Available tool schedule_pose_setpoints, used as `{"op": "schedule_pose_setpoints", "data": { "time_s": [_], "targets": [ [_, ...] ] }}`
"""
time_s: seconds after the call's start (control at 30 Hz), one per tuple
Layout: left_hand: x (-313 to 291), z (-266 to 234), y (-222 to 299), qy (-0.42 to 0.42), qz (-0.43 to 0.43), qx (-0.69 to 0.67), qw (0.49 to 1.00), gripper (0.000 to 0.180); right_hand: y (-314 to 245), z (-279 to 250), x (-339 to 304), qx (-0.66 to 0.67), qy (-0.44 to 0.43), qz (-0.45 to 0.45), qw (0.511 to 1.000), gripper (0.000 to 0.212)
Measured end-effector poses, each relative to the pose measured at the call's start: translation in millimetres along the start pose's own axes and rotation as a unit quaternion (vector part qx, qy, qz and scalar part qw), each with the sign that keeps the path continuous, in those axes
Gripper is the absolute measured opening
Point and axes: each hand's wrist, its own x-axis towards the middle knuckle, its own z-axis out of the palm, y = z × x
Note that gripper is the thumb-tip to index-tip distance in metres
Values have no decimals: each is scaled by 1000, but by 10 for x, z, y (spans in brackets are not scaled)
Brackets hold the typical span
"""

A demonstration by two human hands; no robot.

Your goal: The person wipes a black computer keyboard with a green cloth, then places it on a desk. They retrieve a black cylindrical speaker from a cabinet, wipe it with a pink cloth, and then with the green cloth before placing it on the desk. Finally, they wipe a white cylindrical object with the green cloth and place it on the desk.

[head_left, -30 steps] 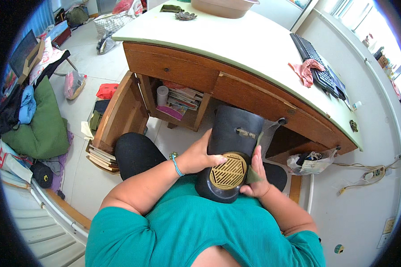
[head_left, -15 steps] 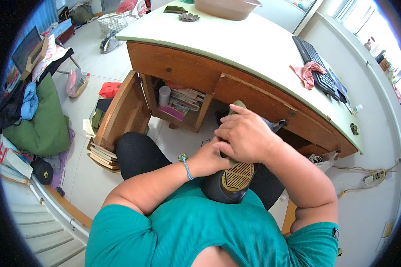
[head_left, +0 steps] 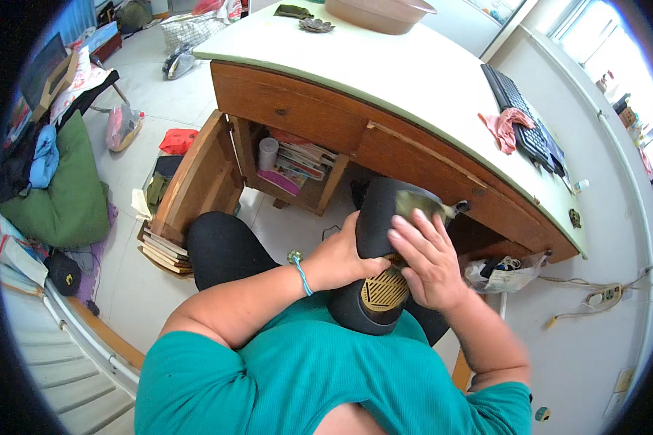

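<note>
Left hand (head_left: 343, 252), fingers curled, holds the black cylinder (head_left: 374, 217) by its left side; right hand (head_left: 434, 272), fingers extended, lies over olive cloth (head_left: 415, 204) at its upper right; its long axis runs from teal shirt (head_left: 290, 362) toward the desk's (head_left: 384, 80) front edge.

The pale-topped wooden bench (head_left: 413, 80) spans twelve to three o'clock. Near twelve lie a flat dark-green item (head_left: 294, 11) and a dark flower-shaped piece (head_left: 316, 25), a brown basin (head_left: 381, 20) just clockwise; at two, a black keyboard (head_left: 503, 85), partly under a pink cloth (head_left: 502, 132); near three, a small white bottle (head_left: 580, 186).
</note>
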Motion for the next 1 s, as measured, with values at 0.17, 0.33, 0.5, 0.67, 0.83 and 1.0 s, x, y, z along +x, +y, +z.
{"op": "schedule_pose_setpoints", "data": {
  "time_s": [0.17, 0.33, 0.5, 0.67, 0.83, 1.0],
  "targets": [
    [96, 180, -48, -40, 18, 131, 990, 99, 8, -175, 606, -50, -92, -72, 992, 34],
    [37, 248, 240, -55, 20, 145, 988, 106, 87, -290, 1090, -170, -421, 76, 888, 27],
    [-15, 246, 481, -93, 37, 190, 977, 102, 341, -313, 1299, -123, -574, 113, 801, 30],
    [0, 263, 344, -99, 131, 174, 971, 110, 1013, -202, 1014, 29, -577, 35, 816, 31],
    [9, 217, 429, -107, 170, 152, 968, 113, 1060, -528, 580, 242, -335, 62, 908, 33],
    [14, 131, 263, -118, 187, 78, 972, 114, 548, -577, 210, 438, -63, 231, 866, 45]
  ]
}}
